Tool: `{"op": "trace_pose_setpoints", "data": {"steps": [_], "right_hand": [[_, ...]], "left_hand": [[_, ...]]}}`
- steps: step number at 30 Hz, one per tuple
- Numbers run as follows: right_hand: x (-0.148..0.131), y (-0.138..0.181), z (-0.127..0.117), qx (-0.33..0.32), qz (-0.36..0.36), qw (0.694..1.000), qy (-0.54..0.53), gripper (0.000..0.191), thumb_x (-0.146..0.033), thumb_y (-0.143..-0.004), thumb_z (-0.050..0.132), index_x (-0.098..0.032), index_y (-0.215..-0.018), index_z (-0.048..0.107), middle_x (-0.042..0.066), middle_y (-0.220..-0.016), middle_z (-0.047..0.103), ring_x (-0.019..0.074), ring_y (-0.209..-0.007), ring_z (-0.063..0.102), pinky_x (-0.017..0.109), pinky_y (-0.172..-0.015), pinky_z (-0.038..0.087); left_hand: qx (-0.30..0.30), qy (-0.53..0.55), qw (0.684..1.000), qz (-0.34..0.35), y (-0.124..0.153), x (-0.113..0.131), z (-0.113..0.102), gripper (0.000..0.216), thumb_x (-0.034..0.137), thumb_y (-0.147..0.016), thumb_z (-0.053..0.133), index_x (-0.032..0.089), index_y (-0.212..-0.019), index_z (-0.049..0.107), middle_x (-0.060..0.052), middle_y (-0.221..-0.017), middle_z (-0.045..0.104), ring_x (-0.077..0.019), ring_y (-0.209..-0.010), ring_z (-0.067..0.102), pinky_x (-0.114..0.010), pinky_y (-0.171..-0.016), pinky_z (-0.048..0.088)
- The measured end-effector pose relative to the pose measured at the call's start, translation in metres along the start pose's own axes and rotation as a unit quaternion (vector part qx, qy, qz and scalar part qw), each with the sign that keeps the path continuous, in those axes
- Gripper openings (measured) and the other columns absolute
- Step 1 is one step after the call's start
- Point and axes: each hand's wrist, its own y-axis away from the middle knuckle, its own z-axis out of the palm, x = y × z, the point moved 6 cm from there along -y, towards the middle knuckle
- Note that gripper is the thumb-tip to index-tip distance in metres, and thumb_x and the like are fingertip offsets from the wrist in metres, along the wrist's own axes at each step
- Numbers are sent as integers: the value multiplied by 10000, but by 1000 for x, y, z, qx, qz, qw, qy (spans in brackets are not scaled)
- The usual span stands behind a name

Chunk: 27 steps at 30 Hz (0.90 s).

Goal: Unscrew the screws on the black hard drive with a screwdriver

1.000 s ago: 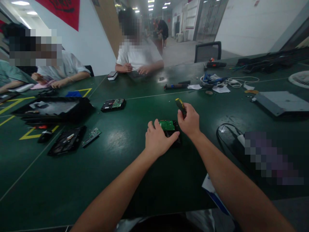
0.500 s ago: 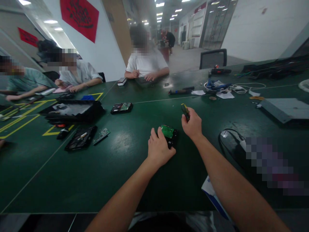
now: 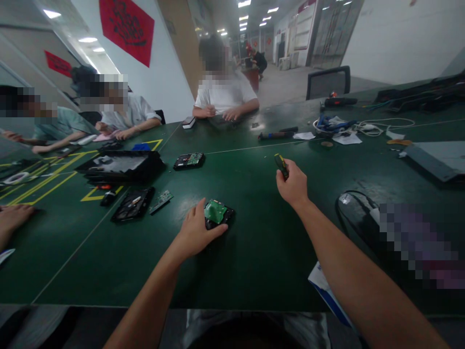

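hard drive (image 3: 218,214): lies flat on the green table (image 3: 254,252), green circuit board up, at about 12 o'clock from the person and slightly left of centre. a second ago it sat further right, directly under the right hand. now it is turned a little, with a stretch of bare table between the two.
left hand (image 3: 198,232): grips the hard drive's near left edge from 7 o'clock, thumb along the near side and fingers curled over the left side. it has slid left with the drive since the earlier frames.
right hand (image 3: 292,186): clenched around the screwdriver, lifted off the table at 2 o'clock from the drive. earlier it hovered right over the drive, now it is well apart from it.
screwdriver (image 3: 281,166): black and yellow handle sticks up out of the fist, tilted toward 11 o'clock. the tip is hidden in the hand.
second drive (image 3: 189,160): lies board up at 11 o'clock from the held one, far off.
open black case (image 3: 132,204): at 9 o'clock, with a loose circuit board (image 3: 162,201) just beside it.
black cable (image 3: 348,203): looped at 3 o'clock, near the right forearm.
co-worker's hand (image 3: 12,218): rests at the far left table edge. it was not in view a second ago.
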Motion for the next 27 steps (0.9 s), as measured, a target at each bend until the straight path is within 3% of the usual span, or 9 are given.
{"op": "trace_pose_setpoints", "data": {"steps": [3,10,19,27], "right_hand": [[0,1,0,0,-2,1000,6,431,-320,-970,569,-148,-1357,645,170,-1125,758,329,-983,726,536,-906,592],[1,1,-2,7,1,1000,10,425,-312,-948,582,-155,-1336,656,158,-1092,765,315,-950,719,508,-899,582],[4,2,0,0,17,1000,12,422,-320,-945,618,-175,-1339,663,144,-1069,764,302,-907,712,490,-866,578],[4,3,0,-1,9,1000,9,420,-332,-951,618,-164,-1333,663,148,-1085,764,300,-910,710,489,-864,572]], "left_hand": [[42,9,999,-3,-9,12,6,904,631,-963,556,134,-1672,292,-244,-1645,438,-409,-1543,433,-547,-1239,385],[152,-2,988,21,-3,16,17,677,491,-1003,576,187,-1595,452,-196,-1548,520,-377,-1440,532,-550,-1200,441],[152,-43,986,43,0,11,15,613,555,-1020,542,282,-1569,534,-139,-1549,542,-375,-1413,552,-562,-1184,457],[138,-65,987,40,-4,4,17,677,609,-1018,511,297,-1618,483,-141,-1568,535,-406,-1419,528,-599,-1174,444]]}}
